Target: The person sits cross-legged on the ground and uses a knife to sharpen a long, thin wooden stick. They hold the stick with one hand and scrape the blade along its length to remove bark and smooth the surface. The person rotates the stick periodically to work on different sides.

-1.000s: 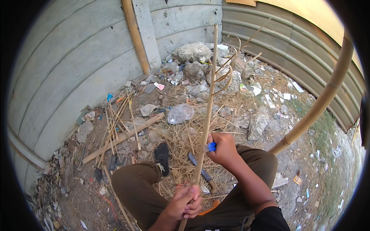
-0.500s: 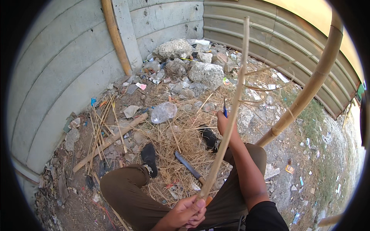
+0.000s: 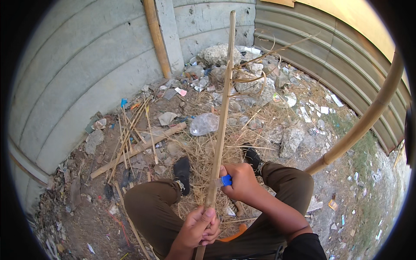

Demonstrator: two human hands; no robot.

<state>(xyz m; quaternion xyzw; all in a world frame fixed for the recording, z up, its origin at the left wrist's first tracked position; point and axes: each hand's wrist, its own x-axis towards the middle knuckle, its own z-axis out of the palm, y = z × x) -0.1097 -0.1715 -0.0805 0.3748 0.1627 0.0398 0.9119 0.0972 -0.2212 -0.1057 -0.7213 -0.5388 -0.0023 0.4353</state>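
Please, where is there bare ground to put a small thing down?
Probably the grey ground between the right knee and the grass at right; small scraps lie nearby. Crowded: straw beneath the held bamboo strip, the stick pile at left, and rocks by the walls.

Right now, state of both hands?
Left hand: closed, holding the stick.
Right hand: closed, holding the blue knife, blade at the stick.
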